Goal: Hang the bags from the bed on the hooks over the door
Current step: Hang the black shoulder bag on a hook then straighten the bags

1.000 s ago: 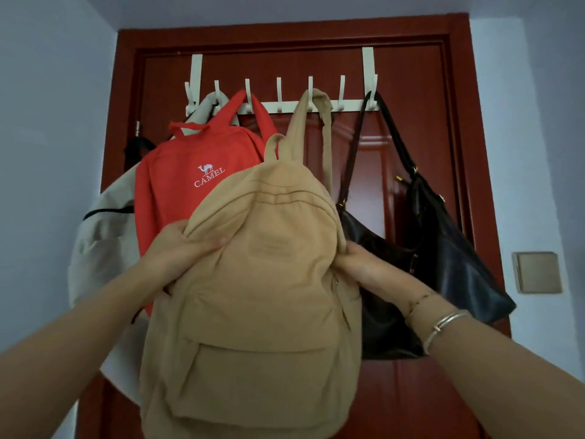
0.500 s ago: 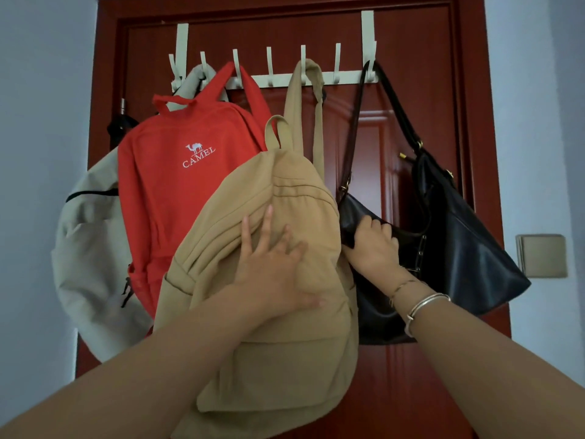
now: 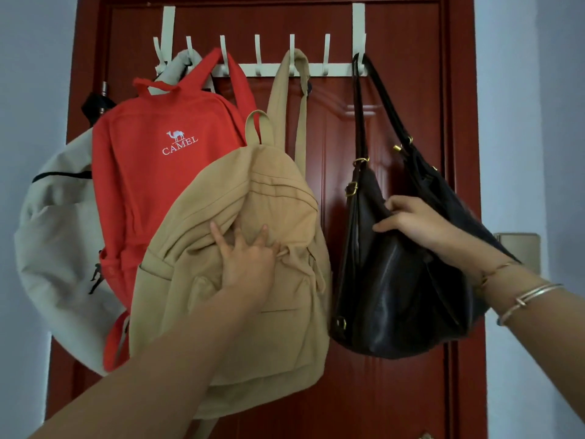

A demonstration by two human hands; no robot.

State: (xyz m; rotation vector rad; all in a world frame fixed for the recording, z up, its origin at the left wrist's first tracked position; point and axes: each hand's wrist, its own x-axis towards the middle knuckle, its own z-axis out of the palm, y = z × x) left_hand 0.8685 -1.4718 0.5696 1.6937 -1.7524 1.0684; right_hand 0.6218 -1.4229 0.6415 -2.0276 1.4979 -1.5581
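On the red door (image 3: pixel 335 185), below the hook rack (image 3: pixel 275 70), the left hand (image 3: pixel 250 264) presses flat on the tan backpack (image 3: pixel 240 280); the right hand (image 3: pixel 411 220) grasps the black handbag (image 3: pixel 389 296).

rack (image 3: pixel 275 70) on door (image 3: pixel 332 122) | four bags hung (leftmost (image 3: pixel 53 248) behind neighbour (image 3: pixel 152 191))

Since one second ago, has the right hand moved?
Yes. The right hand left the tan backpack and went right, toward the door frame; it now grips the black handbag.

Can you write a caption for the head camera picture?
Four bags hang on the door hooks; left hand presses the tan backpack, right hand grips the black handbag.
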